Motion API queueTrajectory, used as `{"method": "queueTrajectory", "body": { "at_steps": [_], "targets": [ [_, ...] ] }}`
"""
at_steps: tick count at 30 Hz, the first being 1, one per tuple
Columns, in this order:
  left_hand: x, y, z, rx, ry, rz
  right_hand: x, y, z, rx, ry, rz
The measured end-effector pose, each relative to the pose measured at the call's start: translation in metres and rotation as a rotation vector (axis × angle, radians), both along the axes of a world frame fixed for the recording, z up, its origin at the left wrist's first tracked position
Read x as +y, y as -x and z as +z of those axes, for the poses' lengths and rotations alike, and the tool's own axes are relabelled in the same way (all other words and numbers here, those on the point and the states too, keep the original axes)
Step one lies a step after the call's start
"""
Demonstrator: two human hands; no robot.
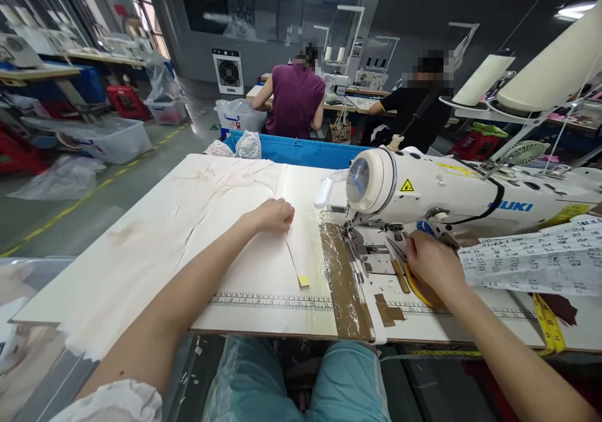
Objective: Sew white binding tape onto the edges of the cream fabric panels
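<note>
Pale fabric lies wrinkled on the table, left of the sewing machine. Left forearm hides part of it. Left hand over its right part, fingers curled in; can't tell from here if they pinch it. Right hand at yellow-handled scissors, fingertips hidden, grip unclear. Small yellow tag nearby, details too small.

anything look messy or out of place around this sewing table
Yes: small white scraps lie scattered like litter below the front edge of the white tabletop, and a ragged brown tape patch sits beside the black printed ruler scale.
</note>
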State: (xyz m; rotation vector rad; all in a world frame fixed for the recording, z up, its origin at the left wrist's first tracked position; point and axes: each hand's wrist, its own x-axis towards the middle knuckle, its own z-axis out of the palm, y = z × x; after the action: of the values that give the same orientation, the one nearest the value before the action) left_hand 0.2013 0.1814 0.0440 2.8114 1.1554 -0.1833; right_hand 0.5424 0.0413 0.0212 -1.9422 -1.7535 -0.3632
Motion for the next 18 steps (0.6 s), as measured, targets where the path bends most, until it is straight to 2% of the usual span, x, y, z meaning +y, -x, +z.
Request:
{"method": "queueTrajectory", "body": {
  "at_steps": [4,5,7,11,14,18],
  "targets": [
    [0.001,0.009,0.009,0.043,0.065,0.003,-0.036,0.059,0.006,0.033,0.116,0.177],
    [0.000,0.011,0.011,0.053,0.079,0.006,-0.038,0.077,0.009,0.138,0.168,0.263],
    [-0.003,0.017,0.016,0.062,0.116,0.005,-0.029,0.112,0.012,0.303,0.219,0.357],
    [-0.008,0.030,0.024,0.033,0.236,0.009,0.012,0.164,0.007,0.425,0.265,0.402],
    [-0.007,0.036,0.021,-0.016,0.290,0.020,0.034,0.182,-0.005,0.447,0.298,0.401],
    [0.002,0.037,0.011,-0.104,0.335,0.035,0.039,0.189,-0.017,0.411,0.286,0.361]
  ]
}}
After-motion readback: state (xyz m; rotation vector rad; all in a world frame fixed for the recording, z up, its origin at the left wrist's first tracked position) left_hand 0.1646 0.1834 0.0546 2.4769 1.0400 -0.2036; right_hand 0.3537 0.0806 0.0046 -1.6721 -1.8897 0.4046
